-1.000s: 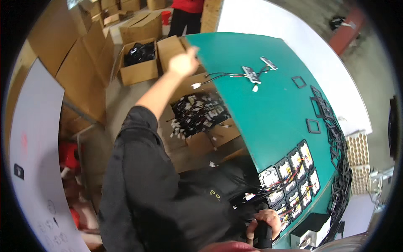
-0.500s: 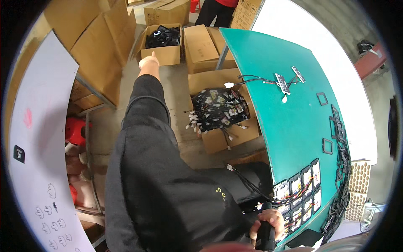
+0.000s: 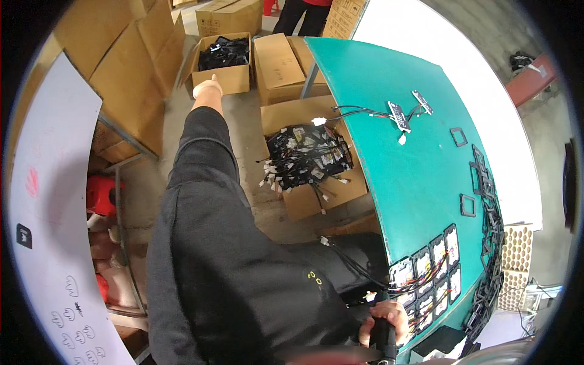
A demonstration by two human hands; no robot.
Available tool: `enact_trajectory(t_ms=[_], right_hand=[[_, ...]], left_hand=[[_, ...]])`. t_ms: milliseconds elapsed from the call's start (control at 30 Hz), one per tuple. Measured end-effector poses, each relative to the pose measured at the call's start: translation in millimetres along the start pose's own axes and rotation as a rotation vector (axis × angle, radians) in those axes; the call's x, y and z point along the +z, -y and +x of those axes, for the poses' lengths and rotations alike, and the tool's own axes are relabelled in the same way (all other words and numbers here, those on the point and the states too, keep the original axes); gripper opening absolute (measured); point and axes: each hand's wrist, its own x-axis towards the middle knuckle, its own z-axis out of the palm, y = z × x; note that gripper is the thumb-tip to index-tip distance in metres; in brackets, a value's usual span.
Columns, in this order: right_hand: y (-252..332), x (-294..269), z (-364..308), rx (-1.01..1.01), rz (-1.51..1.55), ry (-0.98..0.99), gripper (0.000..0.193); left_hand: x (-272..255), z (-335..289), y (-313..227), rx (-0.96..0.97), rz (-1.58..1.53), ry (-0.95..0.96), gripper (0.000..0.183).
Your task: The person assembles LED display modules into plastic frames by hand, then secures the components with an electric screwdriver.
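My left arm reaches far forward in a black sleeve. My left hand hangs in front of an open carton of black parts, with one finger stretched out and nothing seen in it; the other fingers hardly show. Close to my body, my right hand is wrapped round a black cylindrical tool, its ends partly hidden. Beside it on the green table lie several black-framed circuit modules with coloured wires. Dark cables with a white plug trail from there across my black clothing.
An open carton of wired black parts stands left of the table. Two wired boards and loose black frames lie on the tabletop. A white board borders the left; a person stands at the back.
The view has shifted slightly, so the scene sits a little further left. Both hands keep nearly the same pose, the right still round the black tool.
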Motion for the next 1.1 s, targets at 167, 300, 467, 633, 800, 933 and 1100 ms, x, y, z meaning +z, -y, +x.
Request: enact_trajectory(t_ms=[167,300,467,633,800,933,1100], right_hand=[[2,-3,-3,0.036,-0.013,0.004,0.055],[-1,-5,-11,0.025,-0.016,-0.019,0.056],[1,-5,-15,0.024,-0.014,-0.054,0.056],[1,-6,-19,0.035,-0.005,-0.038,0.057],[10,-7,-20,0.068,-0.065,-0.061,0.056],[3,-9,-17,0.059,0.025,-0.054,0.055],[6,-9,-23,0.072,0.011,-0.017,0.056]], left_hand=[[1,-1,6,-0.001,0.054,-0.001,0.068],[4,9,13,0.002,0.057,0.0,0.07],[10,14,12,-0.006,0.062,-0.002,0.072],[17,9,17,-0.017,0.007,0.002,0.074],[105,-20,8,0.119,-0.015,0.055,0.066],[305,-42,100,0.181,-0.062,0.094,0.056],[346,-137,102,0.405,-0.173,-0.078,0.056]])
